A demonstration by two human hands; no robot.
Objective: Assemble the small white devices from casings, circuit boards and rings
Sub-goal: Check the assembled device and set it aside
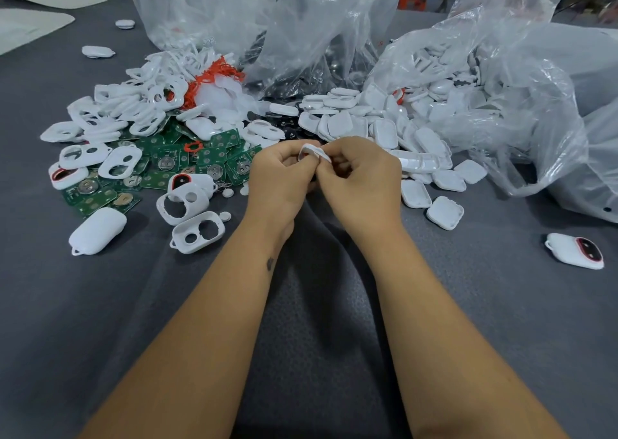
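Head view: both hands [321, 174] pinch one white casing [312, 151] over bare grey cloth [317, 304] beside parts piles.

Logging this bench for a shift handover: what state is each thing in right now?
Left hand: gripping white casing.
Right hand: gripping same casing.
White casing: held off the table between both hands.
Circuit boards: loose heap, unassembled.
Plastic bags: open, parts spilling out.
Device with red ring: lying alone at right.

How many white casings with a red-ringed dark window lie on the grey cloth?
3 casings: one far right, one left of the left hand, one at the heap's left edge. Others may be hidden.
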